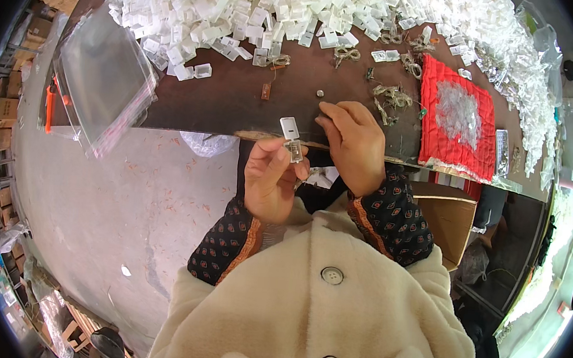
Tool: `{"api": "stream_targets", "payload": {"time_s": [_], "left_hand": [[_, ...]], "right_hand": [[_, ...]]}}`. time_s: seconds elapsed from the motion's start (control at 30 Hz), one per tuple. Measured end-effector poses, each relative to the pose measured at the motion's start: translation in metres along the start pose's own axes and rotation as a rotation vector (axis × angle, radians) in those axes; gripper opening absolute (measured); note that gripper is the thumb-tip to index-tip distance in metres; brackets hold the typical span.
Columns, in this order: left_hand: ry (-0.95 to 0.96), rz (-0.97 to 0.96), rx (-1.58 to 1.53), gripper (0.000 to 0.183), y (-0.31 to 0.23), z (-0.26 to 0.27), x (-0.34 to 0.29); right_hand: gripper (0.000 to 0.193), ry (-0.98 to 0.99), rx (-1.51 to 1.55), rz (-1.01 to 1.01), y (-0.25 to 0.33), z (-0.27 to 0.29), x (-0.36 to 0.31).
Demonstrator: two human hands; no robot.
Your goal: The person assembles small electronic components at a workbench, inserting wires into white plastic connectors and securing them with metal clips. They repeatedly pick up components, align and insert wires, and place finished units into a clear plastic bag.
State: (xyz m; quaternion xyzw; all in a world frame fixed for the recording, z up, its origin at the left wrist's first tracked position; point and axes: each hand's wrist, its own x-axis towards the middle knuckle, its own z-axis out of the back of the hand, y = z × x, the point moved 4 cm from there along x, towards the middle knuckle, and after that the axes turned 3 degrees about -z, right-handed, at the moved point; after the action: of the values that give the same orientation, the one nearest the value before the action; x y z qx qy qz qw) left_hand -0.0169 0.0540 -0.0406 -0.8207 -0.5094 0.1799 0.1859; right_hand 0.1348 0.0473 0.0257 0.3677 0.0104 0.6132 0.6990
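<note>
My left hand [270,178] holds a small clear plastic case [292,138] with its white lid flipped up, just in front of the dark table's [225,100] near edge. My right hand [353,144] hovers beside it with fingers curled and pinched, fingertips near the case; what it pinches is too small to tell. A tiny round silver piece [319,93] and a small brown bit [265,91] lie on the table just beyond the hands.
A big heap of white plastic cases [259,8] covers the table's far side. Wire coils [390,96] lie near a red quilted cloth [456,122]. Clear plastic bags [103,74] hang over the left edge. A cardboard box [448,222] stands below right.
</note>
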Motion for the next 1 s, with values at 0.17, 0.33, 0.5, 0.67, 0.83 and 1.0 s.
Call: {"api": "stream_targets", "payload": {"time_s": [0.17,0.33,0.5,0.67,0.83,1.0], "left_hand": [[0.004,-0.001,-0.016,0.014,-0.004,0.000,0.003],[0.073,0.038,-0.067,0.016,-0.002,-0.007,0.003],[0.102,0.046,-0.028,0.015,-0.003,-0.013,0.000],[0.124,0.126,-0.016,0.014,-0.005,-0.017,-0.004],[-0.008,0.146,-0.002,0.015,-0.004,-0.019,-0.010],[0.023,0.132,-0.071,0.014,-0.002,-0.024,-0.014]], "right_hand": [[0.016,0.043,0.127,-0.076,0.002,0.000,0.000],[0.018,0.090,0.405,-0.039,0.027,0.019,-0.007],[0.018,0.036,0.347,0.074,0.040,0.026,-0.008],[0.017,0.229,0.449,0.016,0.034,0.034,-0.009],[0.023,0.192,0.444,0.072,0.037,0.040,-0.019],[0.030,0.062,0.482,0.116,0.040,0.043,-0.030]]}}
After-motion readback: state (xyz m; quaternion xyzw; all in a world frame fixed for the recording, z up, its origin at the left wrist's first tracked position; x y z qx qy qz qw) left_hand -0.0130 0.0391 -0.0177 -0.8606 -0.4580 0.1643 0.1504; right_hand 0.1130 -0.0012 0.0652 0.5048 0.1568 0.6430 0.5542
